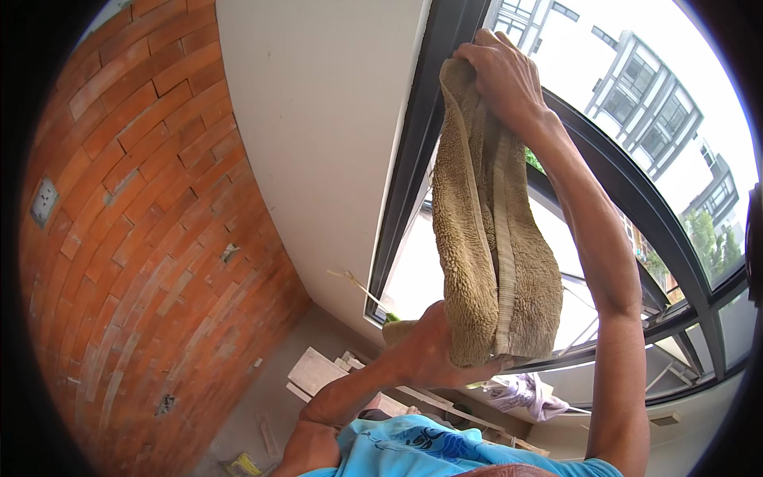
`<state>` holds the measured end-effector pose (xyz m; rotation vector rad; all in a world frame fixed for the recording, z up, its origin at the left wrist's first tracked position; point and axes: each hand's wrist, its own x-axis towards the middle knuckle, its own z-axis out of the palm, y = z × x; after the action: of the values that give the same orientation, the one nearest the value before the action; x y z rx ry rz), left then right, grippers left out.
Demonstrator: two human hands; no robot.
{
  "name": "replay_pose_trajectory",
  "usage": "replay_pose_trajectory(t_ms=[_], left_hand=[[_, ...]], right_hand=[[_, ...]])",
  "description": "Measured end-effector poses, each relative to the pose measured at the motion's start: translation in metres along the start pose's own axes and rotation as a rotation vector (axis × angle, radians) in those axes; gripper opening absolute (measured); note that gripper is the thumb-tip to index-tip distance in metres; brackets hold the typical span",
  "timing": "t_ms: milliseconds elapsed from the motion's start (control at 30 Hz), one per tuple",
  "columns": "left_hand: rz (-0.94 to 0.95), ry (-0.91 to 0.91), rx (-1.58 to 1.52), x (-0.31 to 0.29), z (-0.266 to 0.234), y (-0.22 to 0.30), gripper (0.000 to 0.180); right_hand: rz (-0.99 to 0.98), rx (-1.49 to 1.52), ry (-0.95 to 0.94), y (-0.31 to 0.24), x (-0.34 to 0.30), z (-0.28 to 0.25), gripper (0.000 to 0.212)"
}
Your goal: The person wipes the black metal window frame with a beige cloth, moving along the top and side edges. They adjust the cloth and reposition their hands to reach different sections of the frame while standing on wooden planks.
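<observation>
An olive-brown towel (517, 270) hangs in loose folds in front of the window. Raised high, my right hand (505, 79) grips its upper end against the dark window frame (413, 151), fingers curled over the edge. Lower down, my left hand (433, 346) holds the bottom part of the towel from beneath; the cloth partly covers its fingers. A bit of the towel sticks out to the left of that wrist.
A brick wall (159, 199) with a socket box (44, 201) stands at left, beside a pale plastered wall (310, 119). Opened window sashes (628, 171) fill the right. Pale boards (322, 370) and a crumpled purplish cloth (528, 396) lie below.
</observation>
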<state>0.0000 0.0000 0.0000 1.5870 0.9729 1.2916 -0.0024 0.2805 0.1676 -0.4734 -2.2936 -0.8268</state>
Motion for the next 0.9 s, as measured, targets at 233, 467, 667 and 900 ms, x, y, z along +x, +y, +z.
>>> replay_pose_trajectory(t_ms=[233, 467, 667, 900], left_hand=[[0.019, -0.054, 0.082, 0.005, -0.002, -0.007, 0.059], [-0.031, -0.038, 0.109, 0.007, -0.001, -0.007, 0.058], [-0.015, -0.011, -0.016, 0.01, -0.003, -0.007, 0.06], [0.012, 0.041, -0.032, 0.009, -0.002, -0.01, 0.056]], right_hand=[[0.184, 0.117, -0.115, -0.017, 0.004, -0.017, 0.044], [0.284, 0.218, -0.184, -0.014, 0.014, -0.023, 0.033], [0.297, 0.354, -0.143, -0.004, 0.018, -0.005, 0.032], [0.216, 0.16, -0.208, -0.013, 0.017, -0.024, 0.035]])
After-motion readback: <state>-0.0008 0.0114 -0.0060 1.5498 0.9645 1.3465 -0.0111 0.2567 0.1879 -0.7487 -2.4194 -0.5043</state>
